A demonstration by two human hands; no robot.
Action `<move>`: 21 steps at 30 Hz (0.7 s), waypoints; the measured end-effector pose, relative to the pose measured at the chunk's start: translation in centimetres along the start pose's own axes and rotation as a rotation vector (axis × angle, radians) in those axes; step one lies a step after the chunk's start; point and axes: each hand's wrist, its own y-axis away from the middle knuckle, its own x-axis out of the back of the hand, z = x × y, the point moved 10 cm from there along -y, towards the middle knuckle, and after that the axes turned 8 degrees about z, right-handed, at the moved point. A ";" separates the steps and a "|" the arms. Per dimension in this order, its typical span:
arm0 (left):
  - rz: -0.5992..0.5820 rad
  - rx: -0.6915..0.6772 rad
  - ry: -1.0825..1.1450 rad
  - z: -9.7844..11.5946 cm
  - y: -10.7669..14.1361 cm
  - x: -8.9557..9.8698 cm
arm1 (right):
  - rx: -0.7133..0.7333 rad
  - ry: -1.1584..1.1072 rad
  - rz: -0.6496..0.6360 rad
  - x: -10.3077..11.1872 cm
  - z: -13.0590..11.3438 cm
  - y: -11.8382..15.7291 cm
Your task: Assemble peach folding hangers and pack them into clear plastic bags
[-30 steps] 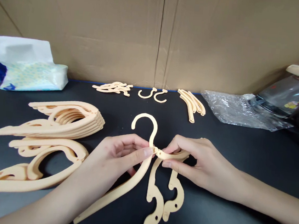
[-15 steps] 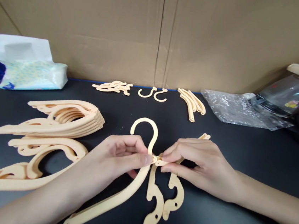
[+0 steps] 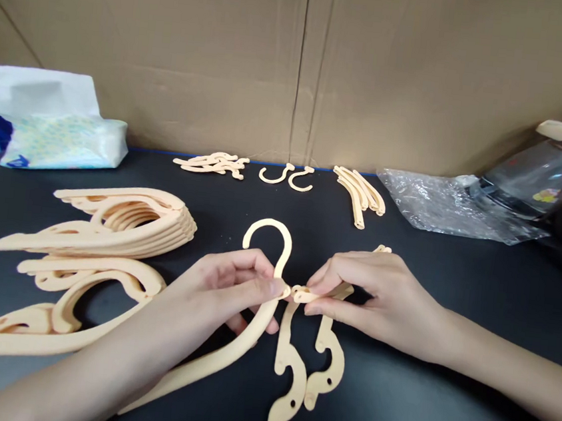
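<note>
My left hand [image 3: 237, 289] pinches a cream plastic hanger hook [image 3: 285, 244] at its base, thumb on top. One long hanger arm [image 3: 230, 354] runs from that base down to the lower left. My right hand [image 3: 372, 294] grips another hanger arm [image 3: 305, 295], whose holed end points at the hook's base with a narrow gap between them. Most of this second arm is hidden behind my fingers. Below the hands, two curved, notched hanger pieces [image 3: 292, 379] [image 3: 331, 363] lie on the black table.
Folded hangers [image 3: 168, 232] are stacked at left, with another folded hanger [image 3: 150, 284] nearer. Along the back lie small curved pieces [image 3: 215, 163], two loose hooks [image 3: 279, 175] and several hanger arms [image 3: 360, 195]. A tissue pack [image 3: 67, 138], a clear plastic bag [image 3: 442, 204] and a see-through jug [image 3: 531, 170] flank them.
The hook and its arm have shifted slightly left and tilted in my left hand. The end of the right arm has come apart a little from the hook's base and turned.
</note>
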 end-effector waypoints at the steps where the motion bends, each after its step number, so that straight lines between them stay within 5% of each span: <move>1: 0.001 0.009 0.002 -0.1 0.0 0.1 | -0.011 -0.010 -0.005 -0.1 0.1 0.0; 21: -0.080 0.029 -0.078 -0.4 0.1 -0.8 | 0.056 -0.019 0.023 0.5 -0.9 -0.2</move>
